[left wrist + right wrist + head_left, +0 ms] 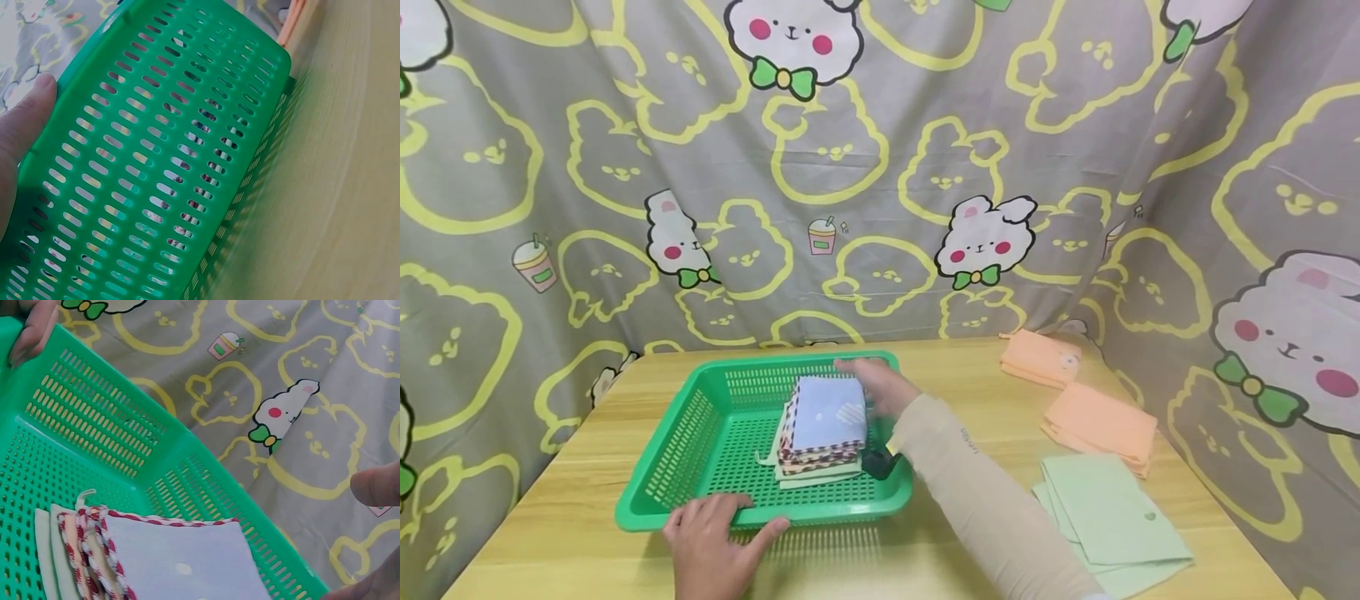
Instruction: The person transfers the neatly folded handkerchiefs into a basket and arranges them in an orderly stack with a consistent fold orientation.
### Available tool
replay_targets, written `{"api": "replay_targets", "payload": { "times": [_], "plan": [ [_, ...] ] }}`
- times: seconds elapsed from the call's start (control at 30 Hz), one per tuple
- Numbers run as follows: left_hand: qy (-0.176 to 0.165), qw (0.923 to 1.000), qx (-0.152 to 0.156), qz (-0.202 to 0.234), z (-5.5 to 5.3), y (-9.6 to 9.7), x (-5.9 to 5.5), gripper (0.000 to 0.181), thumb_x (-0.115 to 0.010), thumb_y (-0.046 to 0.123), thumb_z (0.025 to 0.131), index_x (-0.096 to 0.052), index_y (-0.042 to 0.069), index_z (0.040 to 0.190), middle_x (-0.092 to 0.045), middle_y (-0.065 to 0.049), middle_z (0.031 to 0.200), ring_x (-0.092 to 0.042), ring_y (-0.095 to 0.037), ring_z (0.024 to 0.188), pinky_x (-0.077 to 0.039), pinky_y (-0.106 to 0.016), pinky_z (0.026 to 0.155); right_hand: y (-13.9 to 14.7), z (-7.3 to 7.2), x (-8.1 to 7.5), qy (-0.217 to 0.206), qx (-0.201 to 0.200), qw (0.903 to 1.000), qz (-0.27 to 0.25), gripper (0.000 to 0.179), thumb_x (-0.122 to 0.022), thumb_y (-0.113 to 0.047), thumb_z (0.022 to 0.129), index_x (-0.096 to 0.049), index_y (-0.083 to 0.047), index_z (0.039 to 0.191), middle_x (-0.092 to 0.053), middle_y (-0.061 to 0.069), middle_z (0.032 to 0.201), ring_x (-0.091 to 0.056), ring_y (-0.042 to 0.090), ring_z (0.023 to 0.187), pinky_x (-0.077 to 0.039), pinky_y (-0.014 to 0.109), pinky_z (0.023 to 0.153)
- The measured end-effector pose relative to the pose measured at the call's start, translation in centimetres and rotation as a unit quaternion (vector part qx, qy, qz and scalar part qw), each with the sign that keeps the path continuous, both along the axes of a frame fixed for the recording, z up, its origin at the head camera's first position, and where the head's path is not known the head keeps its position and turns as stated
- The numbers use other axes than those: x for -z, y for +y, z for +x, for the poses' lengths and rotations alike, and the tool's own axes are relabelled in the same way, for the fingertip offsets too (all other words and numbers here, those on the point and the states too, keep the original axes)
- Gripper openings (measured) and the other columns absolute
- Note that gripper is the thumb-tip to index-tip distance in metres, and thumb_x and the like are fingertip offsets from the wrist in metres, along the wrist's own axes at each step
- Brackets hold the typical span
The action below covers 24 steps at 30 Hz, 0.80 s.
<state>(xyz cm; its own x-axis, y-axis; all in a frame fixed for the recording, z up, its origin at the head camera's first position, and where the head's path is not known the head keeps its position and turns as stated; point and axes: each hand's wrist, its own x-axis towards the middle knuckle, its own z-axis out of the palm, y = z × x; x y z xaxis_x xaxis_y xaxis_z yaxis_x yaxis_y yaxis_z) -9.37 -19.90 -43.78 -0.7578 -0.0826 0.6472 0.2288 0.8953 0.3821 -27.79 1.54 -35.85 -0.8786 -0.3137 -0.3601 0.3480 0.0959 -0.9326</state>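
Note:
A green plastic basket [658, 475] with slotted sides stands on the table. Inside, toward its right end, lies a stack of folded cloths: a pale blue cloth [829, 412] with a red-and-white braided edge on top, and pale green cloths [57, 540] at the bottom. My left hand [711, 542] grips the basket's near rim, its fingers over the edge. Over the right end of the basket, beside the stack, is my right hand [886, 387], with thumb and fingers spread and no cloth in them. Whether it touches the rim is hard to tell.
On the table [962, 367] to the right lie two folded orange cloths, one at the back [1037, 358] and another closer [1101, 425]. A folded light green cloth [1108, 512] lies nearest. A patterned grey curtain [880, 183] hangs behind the table and along its sides.

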Motion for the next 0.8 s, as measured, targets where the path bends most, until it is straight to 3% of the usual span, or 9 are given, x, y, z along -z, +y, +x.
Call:
{"api": "replay_targets", "payload": {
  "times": [0.17,0.5,0.8],
  "plan": [
    [0.001,1.0,0.002,0.002,0.0,0.0,0.1,0.048,-0.08,0.058,0.065,-0.064,0.014,0.078,-0.066,-0.003,0.08,-0.053,-0.027,0.078,-0.026,-0.055,0.083,0.8,-0.2,-0.8,0.012,-0.012,0.9996,-0.023,0.06,-0.057,-0.033,0.098,-0.038,-0.001,0.146,-0.028,0.028,0.151,-0.029,0.047,0.137,-0.029,0.06,0.105],
    [-0.007,1.0,-0.003,-0.004,0.1,0.0,-0.1,0.05,-0.078,0.06,0.066,-0.064,0.014,0.078,-0.065,-0.002,0.079,-0.053,-0.027,0.078,-0.027,-0.055,0.082,4.2,-1.1,-2.1,0.052,-0.028,0.9959,-0.068,0.054,-0.052,-0.026,0.101,-0.036,0.002,0.144,-0.037,0.027,0.146,-0.039,0.044,0.132,-0.033,0.054,0.105],
    [-0.005,1.0,-0.001,-0.003,0.1,0.0,-0.1,0.05,-0.079,0.06,0.066,-0.064,0.014,0.078,-0.065,-0.002,0.08,-0.053,-0.027,0.078,-0.026,-0.055,0.082,8.1,-1.8,-2.6,0.062,0.013,0.9959,-0.065,0.053,-0.05,-0.025,0.102,-0.031,0.001,0.144,-0.041,0.024,0.144,-0.044,0.041,0.129,-0.036,0.05,0.105]
  ]
}}
